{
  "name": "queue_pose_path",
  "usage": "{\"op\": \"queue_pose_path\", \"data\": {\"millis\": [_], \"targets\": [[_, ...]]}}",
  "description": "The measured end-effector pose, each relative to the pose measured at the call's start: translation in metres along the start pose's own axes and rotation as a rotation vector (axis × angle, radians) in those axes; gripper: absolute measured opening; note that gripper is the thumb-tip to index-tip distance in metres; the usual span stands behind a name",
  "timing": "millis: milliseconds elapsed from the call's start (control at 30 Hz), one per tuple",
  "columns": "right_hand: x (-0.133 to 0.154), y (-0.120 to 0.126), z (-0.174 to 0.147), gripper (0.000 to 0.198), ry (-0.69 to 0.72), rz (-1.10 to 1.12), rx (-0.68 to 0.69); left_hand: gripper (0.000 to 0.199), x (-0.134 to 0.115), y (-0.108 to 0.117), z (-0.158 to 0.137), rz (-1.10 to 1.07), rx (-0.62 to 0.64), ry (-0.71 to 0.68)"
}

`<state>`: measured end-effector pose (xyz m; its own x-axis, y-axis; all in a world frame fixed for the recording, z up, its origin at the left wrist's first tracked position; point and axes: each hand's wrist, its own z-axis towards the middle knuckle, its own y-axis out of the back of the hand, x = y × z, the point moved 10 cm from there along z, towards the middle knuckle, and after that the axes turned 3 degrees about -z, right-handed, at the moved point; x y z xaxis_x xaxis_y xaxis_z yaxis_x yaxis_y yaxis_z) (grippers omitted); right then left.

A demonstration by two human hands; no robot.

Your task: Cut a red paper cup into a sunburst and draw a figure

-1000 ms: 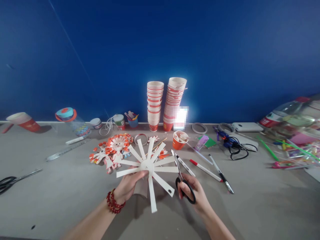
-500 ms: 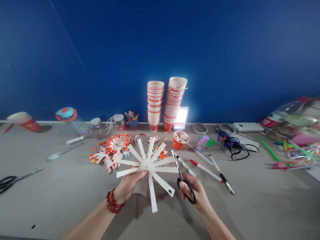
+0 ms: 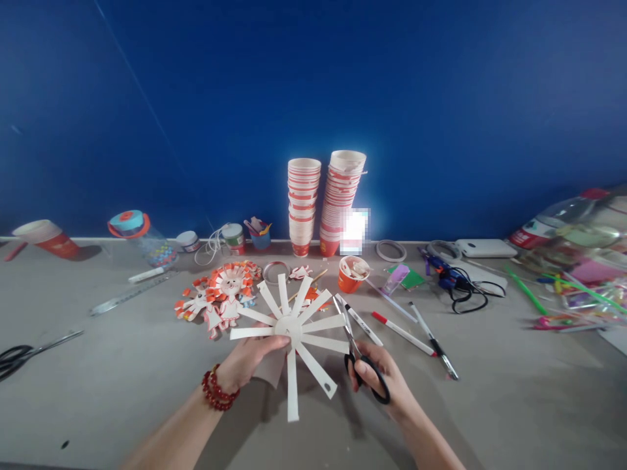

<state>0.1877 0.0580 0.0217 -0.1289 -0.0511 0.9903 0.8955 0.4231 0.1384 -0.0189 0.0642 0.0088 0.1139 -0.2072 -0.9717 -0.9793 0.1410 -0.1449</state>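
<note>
My left hand (image 3: 249, 362) pinches a paper cup cut into strips (image 3: 289, 328), its thumb on the white round base. The strips spread outward like rays, and a lower right one has a dark hole near its tip. Part of the cup's underside and most of my left fingers are hidden. In my right hand (image 3: 382, 372) are black-handled scissors (image 3: 355, 352), with the blades slightly apart at the end of a right-hand strip. Behind the cut cup lie paper lion figures (image 3: 230, 287) with orange-and-white fringes.
Two tall stacks of paper cups (image 3: 304, 209) stand against the blue wall. A red cup of scraps (image 3: 353, 274), markers (image 3: 404, 334), a glue gun (image 3: 453, 281) and bottles (image 3: 548, 222) are to the right. Another pair of scissors (image 3: 34, 352) lies far left.
The scissor blades have opened a little, and the handles are wider apart in my right hand. The cut cup has turned slightly in my left hand, its bottom strip swinging left.
</note>
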Motion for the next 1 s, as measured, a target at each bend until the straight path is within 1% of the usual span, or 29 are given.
{"op": "queue_pose_path", "data": {"millis": [233, 500, 767, 900, 1000], "targets": [[-0.012, 0.000, -0.001, 0.060, 0.018, 0.062, 0.004, 0.032, -0.001, 0.002, 0.001, 0.017, 0.000, -0.006], [-0.012, 0.001, -0.002, 0.061, 0.019, 0.073, -0.004, 0.037, 0.000, 0.002, -0.001, 0.027, -0.014, 0.011], [-0.014, 0.003, 0.001, 0.060, -0.020, 0.069, -0.026, 0.032, 0.001, 0.003, -0.002, 0.025, -0.016, 0.030], [-0.013, 0.005, 0.001, 0.060, -0.030, 0.045, -0.042, 0.024, 0.002, 0.003, -0.004, -0.030, -0.026, 0.069], [-0.012, 0.007, 0.000, 0.061, -0.046, 0.033, -0.056, 0.019, 0.002, 0.003, -0.004, -0.051, -0.032, 0.068]]}}
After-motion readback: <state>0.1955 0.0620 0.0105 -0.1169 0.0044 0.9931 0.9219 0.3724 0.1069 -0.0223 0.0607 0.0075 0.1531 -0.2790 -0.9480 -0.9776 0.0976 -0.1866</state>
